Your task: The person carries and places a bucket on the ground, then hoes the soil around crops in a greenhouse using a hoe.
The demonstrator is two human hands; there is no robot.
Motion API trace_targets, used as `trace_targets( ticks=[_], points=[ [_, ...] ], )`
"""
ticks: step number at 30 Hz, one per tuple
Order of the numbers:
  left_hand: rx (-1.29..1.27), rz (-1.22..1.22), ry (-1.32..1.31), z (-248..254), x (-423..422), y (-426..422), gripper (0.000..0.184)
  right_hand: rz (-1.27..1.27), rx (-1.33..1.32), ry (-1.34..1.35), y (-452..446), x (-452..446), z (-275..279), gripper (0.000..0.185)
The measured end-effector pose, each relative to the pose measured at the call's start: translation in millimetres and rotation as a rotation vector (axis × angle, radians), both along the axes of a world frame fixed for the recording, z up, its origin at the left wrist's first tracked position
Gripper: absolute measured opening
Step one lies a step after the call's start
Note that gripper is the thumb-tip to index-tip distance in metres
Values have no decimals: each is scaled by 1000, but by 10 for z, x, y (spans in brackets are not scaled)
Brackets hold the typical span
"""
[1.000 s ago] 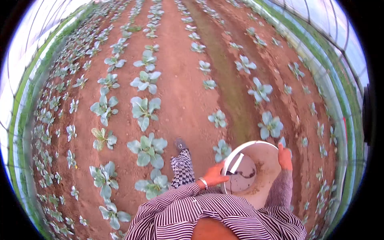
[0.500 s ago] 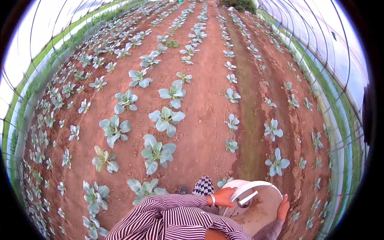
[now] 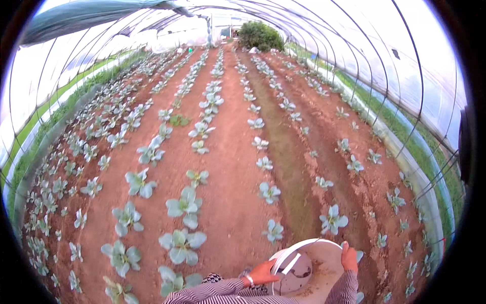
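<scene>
The bucket is coloured white. Beside it, sleeves are striped in dark and white. Beyond it, reddish-brown soil is dotted by blue-green plants.

Bucket: white, round, open-topped; inner wall smeared brown, dark patches at bottom; mouth up; near, right of centre.

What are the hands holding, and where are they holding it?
A white bucket: left hand and right hand grip opposite sides, at its rim.
</scene>
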State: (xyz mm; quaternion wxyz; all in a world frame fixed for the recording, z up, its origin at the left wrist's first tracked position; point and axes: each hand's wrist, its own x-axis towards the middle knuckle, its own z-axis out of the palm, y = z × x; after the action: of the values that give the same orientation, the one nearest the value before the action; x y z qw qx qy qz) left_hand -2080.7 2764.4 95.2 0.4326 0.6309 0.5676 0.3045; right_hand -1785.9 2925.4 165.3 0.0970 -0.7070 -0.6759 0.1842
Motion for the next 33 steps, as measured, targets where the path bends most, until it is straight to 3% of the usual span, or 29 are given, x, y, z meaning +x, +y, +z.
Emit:
trace_targets(
  ticks=[5, 8, 9, 12, 14, 16, 18, 19, 21, 23, 24, 25, 26, 27, 28, 29, 31, 32, 33],
  points=[
    [-84, 34, -123, -183, -618, 768, 71, -69, -93, -37, 812, -961, 254, 65],
    [-131, 57, -151, -237, -1022, 1258, 68, 5, -73, -60, 1376, -1183, -60, 65],
    [-148, 41, -157, -275, -1183, 1421, 66, 28, -8, -153, 1529, -1361, -74, 47],
    [-157, 3, -164, -378, -1756, 2131, 60, 11, -25, -85, 2026, -1855, -15, 59],
    [-24, 3, -193, -846, -2073, 2638, 56, -158, -28, 26, 2346, -2275, 51, 59],
    [-106, -90, -143, -777, -2528, 3092, 55, -117, 110, -31, 2720, -2414, -270, 60],
    [193, -183, -337, -987, -2743, 3589, 62, 349, 661, -356, 3215, -2086, -810, 35],
    [253, -46, -700, -1362, -2587, 3844, 42, 246, 628, -381, 3240, -2383, -573, 34],
    [149, -65, -506, -879, -3054, 4025, 36, 45, 533, -435, 3050, -3219, 193, 53],
    [55, -96, -308, -314, -3530, 4305, 30, 15, 590, -419, 3367, -3563, 246, 55],
    [77, -96, -425, -513, -3627, 4511, 32, -7, 623, -422, 3538, -3690, 167, 57],
    [102, -101, -538, -742, -3703, 4771, 33, -9, 325, -107, 4071, -3292, -472, 46],
    [130, -109, -651, -1000, -3797, 5049, 35, 118, 377, -160, 4359, -3437, -571, 43],
    [237, -123, -452, -1261, -3975, 5336, 40, 246, 426, -213, 4643, -3566, -694, 42],
    [306, -88, -621, -1679, -3994, 5714, 47, 378, 467, -266, 4909, -3699, -635, 43],
    [258, -71, -509, -1630, -4274, 5933, 50, 164, 235, -216, 5064, -4335, -213, 52],
    [76, -67, -267, -1043, -4808, 6298, 53, -89, 74, -171, 5707, -4826, -347, 62],
    [-38, -76, -110, -789, -5052, 6559, 52, -117, 162, -146, 6158, -4769, -793, 61],
    [-1, -77, -100, -774, -5215, 6819, 55, -95, 158, -120, 6395, -4929, -752, 60]
  ],
)
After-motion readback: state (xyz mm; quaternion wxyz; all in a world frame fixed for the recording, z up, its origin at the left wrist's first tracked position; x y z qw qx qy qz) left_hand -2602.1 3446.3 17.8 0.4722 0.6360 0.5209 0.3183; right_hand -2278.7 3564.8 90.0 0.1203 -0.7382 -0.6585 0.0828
